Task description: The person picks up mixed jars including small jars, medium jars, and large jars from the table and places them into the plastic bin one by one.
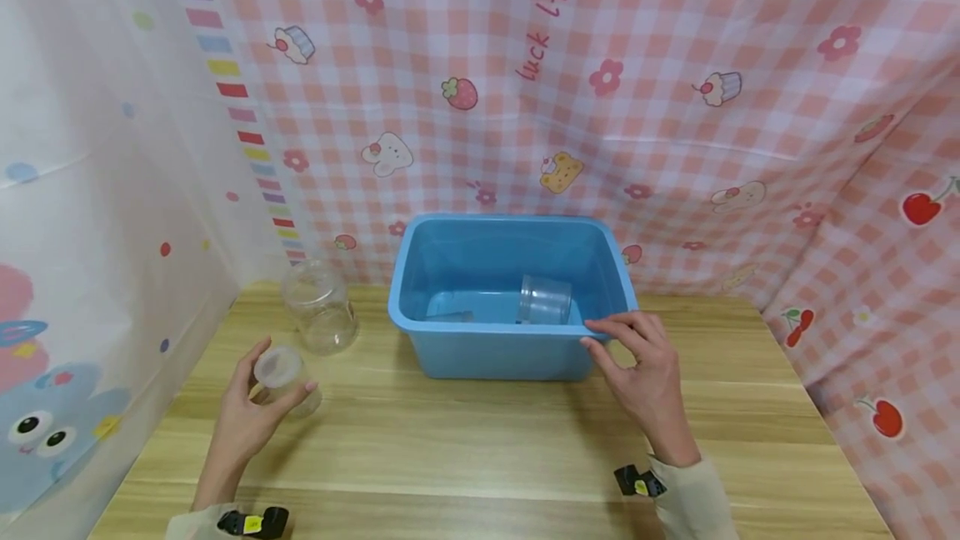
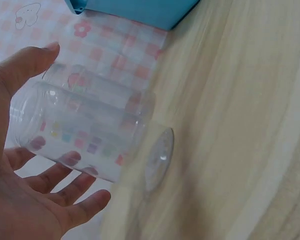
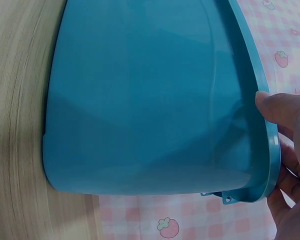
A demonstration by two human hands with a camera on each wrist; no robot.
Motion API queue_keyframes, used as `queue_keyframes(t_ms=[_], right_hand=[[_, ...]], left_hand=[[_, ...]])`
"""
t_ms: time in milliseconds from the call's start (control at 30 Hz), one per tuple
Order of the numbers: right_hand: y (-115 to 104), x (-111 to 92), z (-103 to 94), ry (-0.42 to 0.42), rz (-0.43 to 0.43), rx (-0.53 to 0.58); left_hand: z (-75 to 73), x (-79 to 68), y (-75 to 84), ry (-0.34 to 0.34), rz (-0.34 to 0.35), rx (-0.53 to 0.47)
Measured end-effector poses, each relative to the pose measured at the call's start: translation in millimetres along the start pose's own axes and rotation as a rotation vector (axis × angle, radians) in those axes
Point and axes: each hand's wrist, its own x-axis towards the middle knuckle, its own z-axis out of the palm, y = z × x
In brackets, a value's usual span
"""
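Observation:
My left hand (image 1: 251,411) is around a small clear plastic jar (image 1: 281,367) at the table's left. In the left wrist view, the fingers (image 2: 82,192) are spread behind that jar (image 2: 80,130), and the thumb stands off its side with a gap. A blue plastic bin (image 1: 495,354) stands upright at the centre back. Its front right rim is pinched between the thumb and fingers of my right hand (image 1: 648,373). Inside the bin a clear plastic cup (image 1: 546,302) lies on its side. Another clear piece (image 1: 450,317) is mostly hidden behind the front wall.
Behind the small jar stands a larger clear jar (image 1: 318,311), near the back left of the wooden table (image 1: 465,457). A pink checked cloth (image 1: 480,140) hangs close behind the bin. Patterned cloths also hang at the left and right sides.

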Motion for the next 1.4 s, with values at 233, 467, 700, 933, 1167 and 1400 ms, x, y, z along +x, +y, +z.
queue_keyframes(t_ms=[233, 467, 700, 933, 1167, 1400], right_hand=[[-0.6, -0.2, 1.8, 0.014, -0.015, -0.009], [-1.8, 0.7, 0.8, 0.013, -0.017, -0.011], [-1.6, 1.3, 1.2, 0.006, -0.018, -0.019], [-2.9, -0.1, 0.5, 0.006, -0.029, -0.012], [-3.7, 0.0, 0.9, 0.007, -0.024, -0.012], [-3.7, -0.1, 0.9, -0.001, -0.019, -0.024]], left_hand=[[-3.1, -4.0, -9.8, 0.012, -0.059, 0.064], [-0.8, -6.5, -11.4, 0.04, -0.067, 0.038], [0.5, -6.5, -13.9, 0.067, -0.076, 0.021], [1.9, -5.5, -15.1, 0.067, -0.048, 0.004], [4.5, -5.1, -10.4, 0.049, -0.01, 0.013], [8.8, -4.3, -2.4, 0.041, 0.035, 0.023]])
